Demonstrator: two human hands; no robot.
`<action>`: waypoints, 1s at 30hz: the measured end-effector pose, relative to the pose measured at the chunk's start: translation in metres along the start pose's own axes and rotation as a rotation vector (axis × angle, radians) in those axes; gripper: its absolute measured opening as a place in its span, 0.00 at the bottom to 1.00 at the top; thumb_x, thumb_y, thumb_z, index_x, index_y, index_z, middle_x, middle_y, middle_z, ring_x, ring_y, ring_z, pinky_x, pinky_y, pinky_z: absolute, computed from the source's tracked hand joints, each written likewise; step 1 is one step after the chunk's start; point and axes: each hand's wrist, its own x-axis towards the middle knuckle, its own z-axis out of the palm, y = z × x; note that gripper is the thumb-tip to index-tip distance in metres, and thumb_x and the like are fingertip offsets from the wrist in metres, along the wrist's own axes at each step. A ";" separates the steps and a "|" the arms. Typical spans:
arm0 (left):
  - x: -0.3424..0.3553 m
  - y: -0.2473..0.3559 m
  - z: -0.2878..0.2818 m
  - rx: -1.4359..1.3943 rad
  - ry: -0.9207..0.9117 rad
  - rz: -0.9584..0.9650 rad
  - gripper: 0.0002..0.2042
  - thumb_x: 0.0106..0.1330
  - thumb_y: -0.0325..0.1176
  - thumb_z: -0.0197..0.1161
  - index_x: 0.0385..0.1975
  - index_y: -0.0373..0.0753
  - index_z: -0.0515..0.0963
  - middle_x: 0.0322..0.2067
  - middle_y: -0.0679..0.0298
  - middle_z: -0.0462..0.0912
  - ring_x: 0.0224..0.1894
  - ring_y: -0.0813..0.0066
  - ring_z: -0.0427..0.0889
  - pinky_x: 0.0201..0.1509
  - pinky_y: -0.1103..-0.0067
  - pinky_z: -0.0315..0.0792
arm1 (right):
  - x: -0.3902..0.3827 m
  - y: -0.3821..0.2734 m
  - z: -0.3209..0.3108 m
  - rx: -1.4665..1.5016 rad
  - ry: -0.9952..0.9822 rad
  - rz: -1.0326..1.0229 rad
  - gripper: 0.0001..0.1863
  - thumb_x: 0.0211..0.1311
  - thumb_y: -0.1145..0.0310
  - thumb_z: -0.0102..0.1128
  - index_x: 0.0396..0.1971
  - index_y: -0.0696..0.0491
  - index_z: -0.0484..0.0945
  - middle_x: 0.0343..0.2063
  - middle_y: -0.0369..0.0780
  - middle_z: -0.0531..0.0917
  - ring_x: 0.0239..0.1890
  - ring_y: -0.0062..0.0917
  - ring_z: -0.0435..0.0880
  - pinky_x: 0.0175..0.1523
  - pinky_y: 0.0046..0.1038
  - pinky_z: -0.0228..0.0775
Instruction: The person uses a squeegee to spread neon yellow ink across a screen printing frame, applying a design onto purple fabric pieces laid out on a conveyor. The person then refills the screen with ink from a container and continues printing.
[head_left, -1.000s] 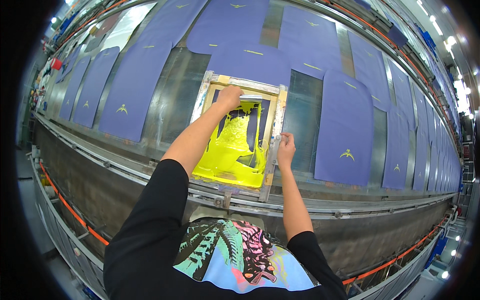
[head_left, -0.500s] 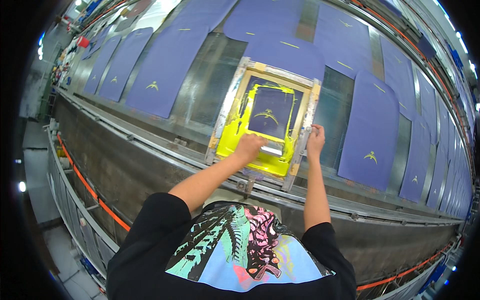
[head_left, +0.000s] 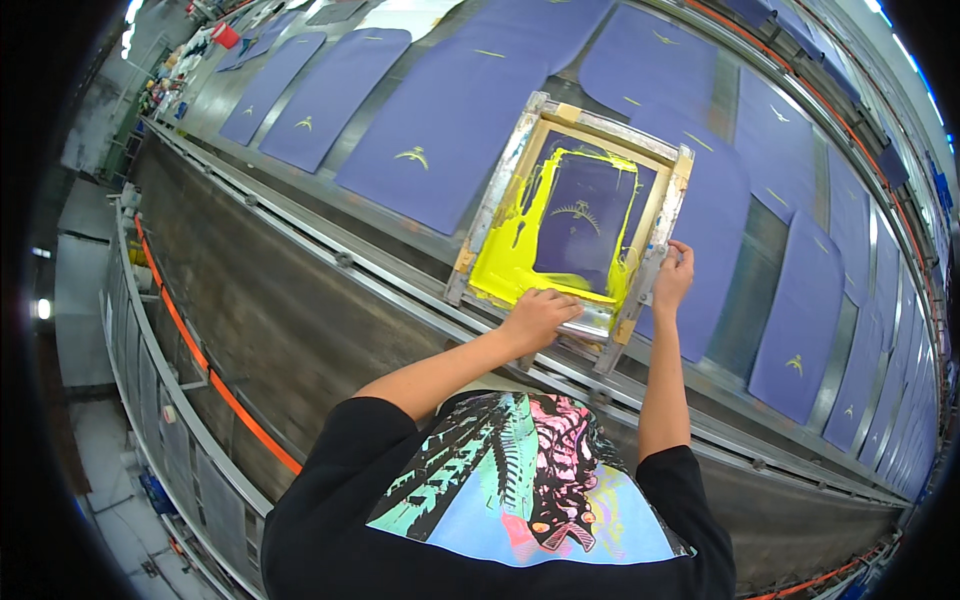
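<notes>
A screen-printing frame [head_left: 502, 192] with a wooden inner border lies tilted across the long table in front of me. Bright yellow ink [head_left: 508, 262] covers its mesh at the left and near end, around a dark window [head_left: 582, 240] with a bird-like motif. My left hand [head_left: 543, 318] is closed on a squeegee [head_left: 592, 318] at the frame's near end, with ink along its edge. My right hand [head_left: 673, 276] grips the frame's right side rail. Beside and partly beneath the frame is a purple-blue panel [head_left: 705, 215]; any print under the frame is hidden.
More purple-blue panels, such as one at the left [head_left: 430, 135] and one at the right [head_left: 800, 310], lie in rows, several with yellow motifs. A metal rail [head_left: 345, 260] follows the table's near edge. A red bucket [head_left: 225, 36] stands at far left.
The view has shifted. Against the panels, the frame has moved left, uncovering more of the panel at its right. My left hand has drawn the squeegee closer to the frame's near end.
</notes>
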 end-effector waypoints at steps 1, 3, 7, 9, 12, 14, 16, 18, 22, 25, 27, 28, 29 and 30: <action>-0.004 -0.003 0.006 0.023 -0.009 -0.006 0.30 0.47 0.25 0.70 0.56 0.50 0.79 0.58 0.70 0.81 0.58 0.68 0.79 0.56 0.65 0.73 | -0.001 0.011 0.003 0.027 0.007 -0.026 0.09 0.72 0.68 0.54 0.43 0.54 0.81 0.23 0.38 0.79 0.27 0.24 0.75 0.37 0.33 0.68; -0.008 -0.015 0.019 0.012 0.015 -0.050 0.26 0.49 0.21 0.65 0.52 0.49 0.82 0.54 0.67 0.85 0.55 0.66 0.81 0.54 0.65 0.76 | -0.004 0.036 0.011 0.073 0.016 -0.068 0.09 0.72 0.68 0.53 0.44 0.53 0.81 0.21 0.38 0.78 0.25 0.23 0.73 0.35 0.32 0.67; -0.008 -0.040 0.018 -0.116 0.229 -0.166 0.19 0.53 0.19 0.59 0.45 0.42 0.84 0.45 0.59 0.86 0.49 0.55 0.83 0.54 0.66 0.77 | -0.005 0.064 0.018 0.140 -0.023 -0.024 0.10 0.73 0.67 0.53 0.45 0.53 0.81 0.20 0.40 0.78 0.23 0.26 0.74 0.34 0.35 0.67; 0.002 -0.044 0.012 -0.137 0.303 -0.231 0.17 0.52 0.21 0.60 0.44 0.38 0.84 0.40 0.57 0.86 0.44 0.53 0.83 0.47 0.68 0.77 | 0.005 0.080 0.017 0.175 0.018 -0.076 0.10 0.74 0.66 0.52 0.45 0.52 0.80 0.19 0.41 0.78 0.22 0.28 0.75 0.34 0.35 0.67; -0.010 -0.067 0.013 -0.205 0.339 -0.407 0.13 0.55 0.26 0.66 0.41 0.36 0.84 0.32 0.56 0.85 0.34 0.61 0.84 0.39 0.71 0.75 | -0.008 0.067 0.013 0.161 0.016 -0.033 0.10 0.74 0.66 0.51 0.46 0.51 0.80 0.17 0.42 0.76 0.21 0.29 0.74 0.32 0.37 0.65; -0.005 -0.091 0.005 -0.289 0.335 -0.469 0.11 0.56 0.29 0.68 0.38 0.35 0.84 0.27 0.56 0.84 0.29 0.64 0.83 0.35 0.71 0.74 | -0.006 0.062 0.020 0.149 0.013 -0.005 0.10 0.75 0.65 0.51 0.46 0.51 0.79 0.17 0.44 0.77 0.22 0.32 0.76 0.33 0.39 0.66; -0.006 -0.102 0.006 -0.291 0.292 -0.551 0.11 0.55 0.32 0.72 0.36 0.34 0.84 0.22 0.58 0.81 0.25 0.71 0.78 0.32 0.73 0.71 | -0.008 0.064 0.018 0.128 0.001 0.010 0.10 0.75 0.65 0.50 0.46 0.51 0.78 0.17 0.46 0.78 0.23 0.37 0.78 0.35 0.42 0.67; -0.005 -0.107 0.003 -0.303 0.274 -0.594 0.12 0.55 0.34 0.74 0.34 0.33 0.84 0.19 0.60 0.78 0.23 0.76 0.75 0.31 0.74 0.69 | -0.009 0.060 0.017 0.109 0.003 0.019 0.10 0.75 0.65 0.49 0.46 0.51 0.78 0.19 0.48 0.79 0.24 0.42 0.81 0.36 0.44 0.68; 0.005 -0.136 -0.006 -0.349 0.255 -0.603 0.13 0.55 0.35 0.74 0.33 0.33 0.84 0.19 0.63 0.79 0.23 0.79 0.73 0.30 0.74 0.68 | -0.006 0.064 0.023 0.100 0.078 -0.014 0.10 0.74 0.65 0.49 0.46 0.51 0.78 0.25 0.51 0.84 0.33 0.51 0.84 0.39 0.49 0.70; 0.023 -0.149 -0.008 -0.357 0.179 -0.586 0.14 0.55 0.36 0.75 0.37 0.33 0.86 0.24 0.62 0.85 0.25 0.79 0.78 0.32 0.75 0.71 | 0.001 0.065 0.024 0.051 0.112 -0.043 0.10 0.74 0.65 0.49 0.46 0.51 0.79 0.28 0.53 0.85 0.35 0.53 0.84 0.40 0.49 0.71; 0.036 -0.138 -0.012 -0.497 -0.055 -0.574 0.15 0.53 0.35 0.76 0.38 0.34 0.86 0.28 0.61 0.87 0.29 0.77 0.81 0.36 0.75 0.74 | -0.003 0.060 0.021 0.035 0.087 0.006 0.10 0.74 0.66 0.49 0.45 0.51 0.79 0.29 0.53 0.85 0.36 0.54 0.84 0.41 0.49 0.72; 0.052 -0.136 -0.014 -0.563 -0.154 -0.554 0.16 0.52 0.35 0.77 0.39 0.35 0.87 0.30 0.61 0.89 0.31 0.77 0.83 0.38 0.75 0.75 | 0.002 0.054 0.021 0.034 0.081 0.012 0.10 0.74 0.66 0.50 0.45 0.51 0.79 0.29 0.53 0.85 0.36 0.54 0.84 0.41 0.49 0.72; 0.070 -0.134 -0.013 -0.515 -0.321 -0.470 0.16 0.51 0.34 0.78 0.39 0.35 0.86 0.31 0.62 0.89 0.33 0.77 0.84 0.41 0.76 0.75 | 0.003 0.048 0.020 0.030 0.072 0.019 0.10 0.74 0.66 0.50 0.45 0.51 0.79 0.29 0.53 0.85 0.36 0.54 0.84 0.41 0.49 0.72; 0.089 -0.133 -0.010 -0.462 -0.483 -0.381 0.17 0.50 0.33 0.78 0.39 0.34 0.86 0.31 0.63 0.89 0.35 0.77 0.84 0.43 0.76 0.76 | 0.004 0.047 0.020 0.026 0.063 0.024 0.10 0.74 0.66 0.49 0.45 0.51 0.79 0.30 0.53 0.85 0.37 0.54 0.84 0.41 0.49 0.72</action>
